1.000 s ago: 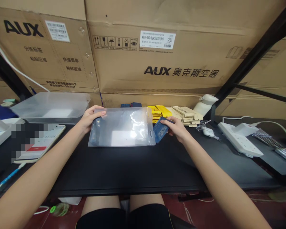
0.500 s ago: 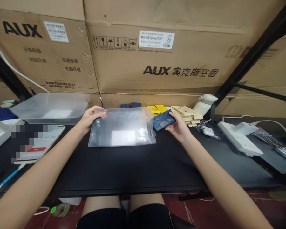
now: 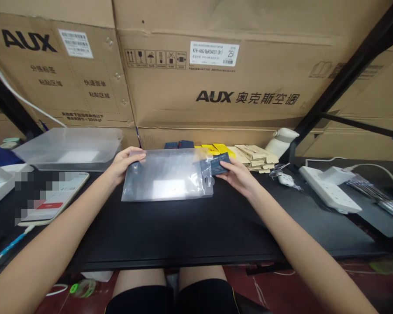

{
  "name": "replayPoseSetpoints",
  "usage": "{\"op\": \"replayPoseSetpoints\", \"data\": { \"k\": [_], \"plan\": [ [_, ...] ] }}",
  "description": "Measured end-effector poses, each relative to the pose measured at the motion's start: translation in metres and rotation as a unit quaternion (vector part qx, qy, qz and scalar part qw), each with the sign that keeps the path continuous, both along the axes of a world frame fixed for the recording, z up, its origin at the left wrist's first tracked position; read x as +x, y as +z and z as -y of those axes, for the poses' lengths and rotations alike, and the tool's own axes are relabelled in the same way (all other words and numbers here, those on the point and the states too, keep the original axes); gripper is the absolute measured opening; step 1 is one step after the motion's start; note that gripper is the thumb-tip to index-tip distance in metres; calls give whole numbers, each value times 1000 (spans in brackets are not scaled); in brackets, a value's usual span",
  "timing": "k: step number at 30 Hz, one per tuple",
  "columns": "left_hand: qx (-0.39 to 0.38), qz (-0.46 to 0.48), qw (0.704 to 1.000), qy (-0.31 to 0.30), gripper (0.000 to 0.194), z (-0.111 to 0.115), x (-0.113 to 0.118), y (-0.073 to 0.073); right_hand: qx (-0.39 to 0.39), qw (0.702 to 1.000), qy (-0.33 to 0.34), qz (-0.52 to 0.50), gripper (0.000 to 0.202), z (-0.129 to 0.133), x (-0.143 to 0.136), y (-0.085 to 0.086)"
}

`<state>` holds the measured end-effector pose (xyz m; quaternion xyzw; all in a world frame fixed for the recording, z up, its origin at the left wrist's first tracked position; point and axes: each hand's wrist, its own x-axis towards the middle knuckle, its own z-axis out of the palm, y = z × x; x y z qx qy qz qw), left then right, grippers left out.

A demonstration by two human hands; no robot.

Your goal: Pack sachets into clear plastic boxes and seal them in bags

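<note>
My left hand (image 3: 126, 163) grips the upper left corner of a clear plastic bag (image 3: 167, 174), thumb on top. The bag lies level above the black table, its end with the hanging hole facing right. Between the fingers of my right hand (image 3: 237, 174) is a dark blue packet (image 3: 220, 163). Its left part reaches into the bag's right end and shows through the plastic. Behind the bag are more dark blue packets (image 3: 185, 144), yellow packets (image 3: 221, 149) and a stack of beige packets (image 3: 255, 155).
A frosted plastic tray (image 3: 68, 144) and a phone (image 3: 57, 198) are on the left. To the right stand a white bottle (image 3: 283, 141), a small white case (image 3: 286, 179) and a power strip (image 3: 330, 189). Large cardboard boxes (image 3: 216, 117) wall off the back.
My right hand has moved left, bringing the blue packet from beside the bag's right end partly into it. My left hand stays on the bag's corner.
</note>
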<state>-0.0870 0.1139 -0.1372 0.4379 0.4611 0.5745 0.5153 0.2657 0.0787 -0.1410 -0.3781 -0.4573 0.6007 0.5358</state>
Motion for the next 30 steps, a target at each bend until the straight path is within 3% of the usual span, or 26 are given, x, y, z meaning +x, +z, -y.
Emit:
{"op": "replayPoseSetpoints", "data": {
  "k": [4, 12, 18, 23, 26, 30],
  "plan": [
    [2, -14, 1000, 10, 39, 0, 1, -1, 63, 995, 44, 67, 32, 1, -1, -8],
    [-29, -48, 998, 10, 37, -1, 0, -3, 199, 959, 48, 198, 32, 3, -2, -13],
    [-31, -57, 998, -18, 39, 0, 5, -7, 197, 945, 12, 260, 30, 3, -11, -28],
    [-21, -64, 997, -31, 39, 4, 13, -7, 132, 934, 21, 330, 32, 8, -16, -22],
    [-25, -53, 998, -24, 38, 5, 15, -8, 120, 921, 87, 361, 40, 9, -11, -16],
    [-22, -70, 997, -29, 41, 6, 15, -9, 122, 895, 233, 360, 36, 11, -4, -11]
  ]
}}
